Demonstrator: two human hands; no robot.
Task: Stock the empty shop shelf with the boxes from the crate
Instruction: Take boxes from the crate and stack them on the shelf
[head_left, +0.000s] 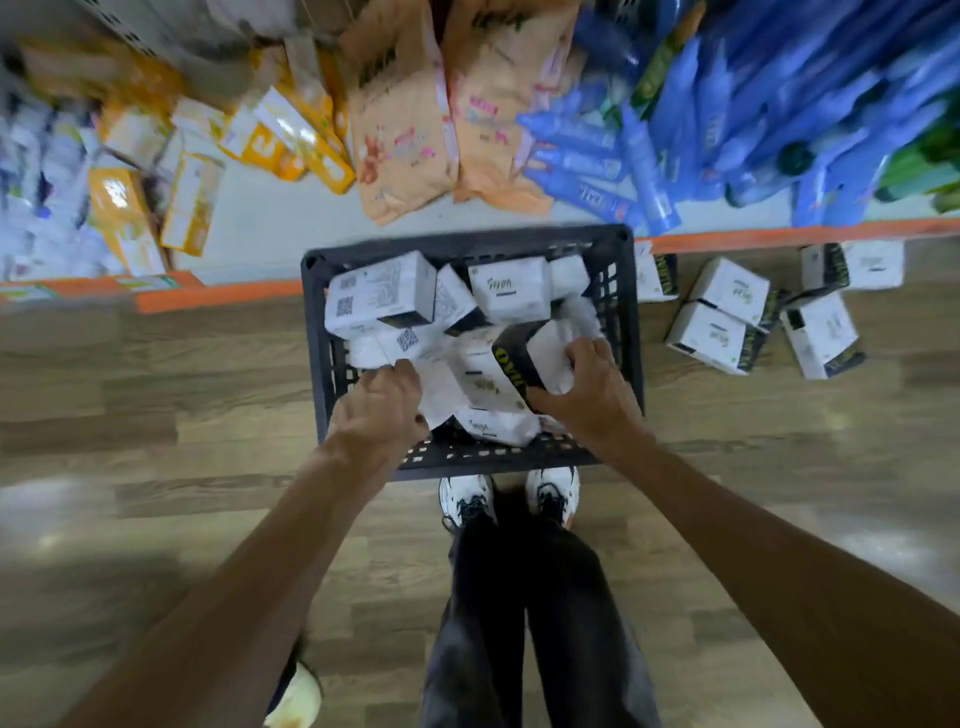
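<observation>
A black plastic crate (470, 457) stands on the wooden floor at my feet, against the shelf's orange edge. It holds several white boxes with black ends, such as one white box (382, 293) at its far left. My right hand (589, 387) grips a box with a black end (530, 358) at the crate's right side. My left hand (387, 405) reaches into the crate's near left part, its fingers curled onto a white box (441, 387); how firmly it holds is hidden. Several more white boxes (727, 317) lie on the floor to the right of the crate.
The low white shelf (270, 223) with an orange rim carries orange and yellow packs (291, 140) at left, peach bags (400, 124) in the middle and blue bottles (649, 156) at right. My shoes (467, 501) stand just behind the crate.
</observation>
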